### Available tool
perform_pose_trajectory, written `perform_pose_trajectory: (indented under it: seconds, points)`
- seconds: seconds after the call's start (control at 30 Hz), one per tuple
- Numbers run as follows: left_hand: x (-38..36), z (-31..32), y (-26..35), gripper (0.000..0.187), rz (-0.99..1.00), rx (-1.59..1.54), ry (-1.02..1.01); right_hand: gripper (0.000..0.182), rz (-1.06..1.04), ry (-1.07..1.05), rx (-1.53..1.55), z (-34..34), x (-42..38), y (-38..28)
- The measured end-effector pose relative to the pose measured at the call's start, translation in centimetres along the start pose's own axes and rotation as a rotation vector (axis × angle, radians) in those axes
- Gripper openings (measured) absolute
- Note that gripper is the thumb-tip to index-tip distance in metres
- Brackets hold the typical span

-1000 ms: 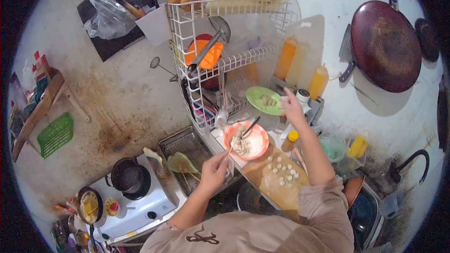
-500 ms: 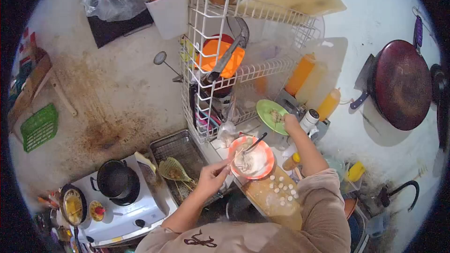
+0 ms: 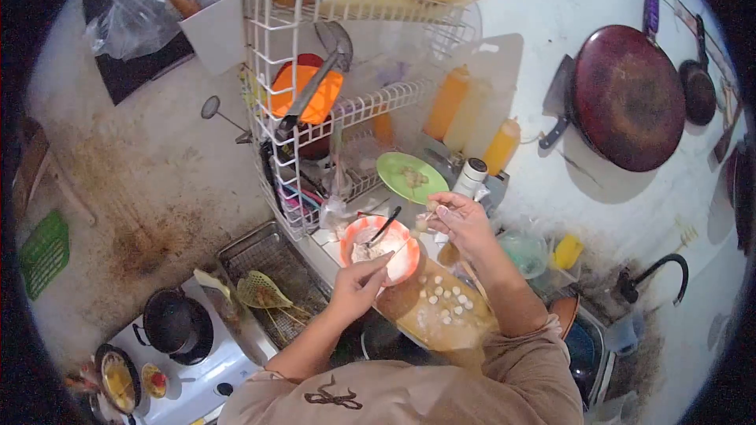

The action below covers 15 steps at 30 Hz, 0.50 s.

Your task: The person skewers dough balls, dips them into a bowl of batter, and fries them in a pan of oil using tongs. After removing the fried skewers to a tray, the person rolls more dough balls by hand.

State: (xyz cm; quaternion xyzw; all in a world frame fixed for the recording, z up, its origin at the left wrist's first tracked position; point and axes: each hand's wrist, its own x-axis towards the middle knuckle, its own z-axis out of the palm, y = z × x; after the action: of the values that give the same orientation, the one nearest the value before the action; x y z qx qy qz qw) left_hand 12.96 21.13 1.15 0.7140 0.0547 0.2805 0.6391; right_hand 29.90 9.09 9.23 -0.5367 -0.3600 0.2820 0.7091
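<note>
My left hand is closed in a pinch at the near rim of an orange-and-white bowl. What looks like a thin stick pokes up from its fingertips. White powder and a spoon with a black handle are in the bowl. To the right of the bowl, my right hand pinches small pale lumps, too small to name. Behind it, a green plate bears more pale pieces. Several small white rounds lie on a floured wooden board below the bowl.
A white wire rack stands behind the bowl. On the left are a stove with a black pot and a tray with a yellow strainer. A white-capped bottle stands near the plate; a sink tap is right.
My right hand has left the green plate and come toward the bowl with small pale lumps in its fingers. My left hand stays by the bowl. The whole view has shifted.
</note>
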Motion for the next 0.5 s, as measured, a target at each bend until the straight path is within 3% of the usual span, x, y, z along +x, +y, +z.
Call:
perform_pose_trajectory:
  seconds: [0.2, 0.33, 0.43, 0.5]
  points:
    - [-1.0, 2.1, 0.1, 0.025, 0.122, 0.026, -0.022, 0.022, -0.075, 0.073, 0.067, -0.8, -3.8, -0.9]
    - [-1.7, 2.8, 1.3, 0.028, 0.148, 0.12, -0.068, 0.023, -0.122, 0.096, -0.079, -0.6, -5.9, -2.3]
    - [-2.3, 3.5, 1.6, 0.029, 0.181, 0.101, -0.064, 0.022, -0.34, 0.107, -0.226, -0.5, -6.9, -2.2]
    - [-2.7, 3.7, 1.7, 0.031, 0.213, 0.124, -0.062, 0.023, -0.443, 0.101, -0.481, -1.2, -7.4, -2.2]
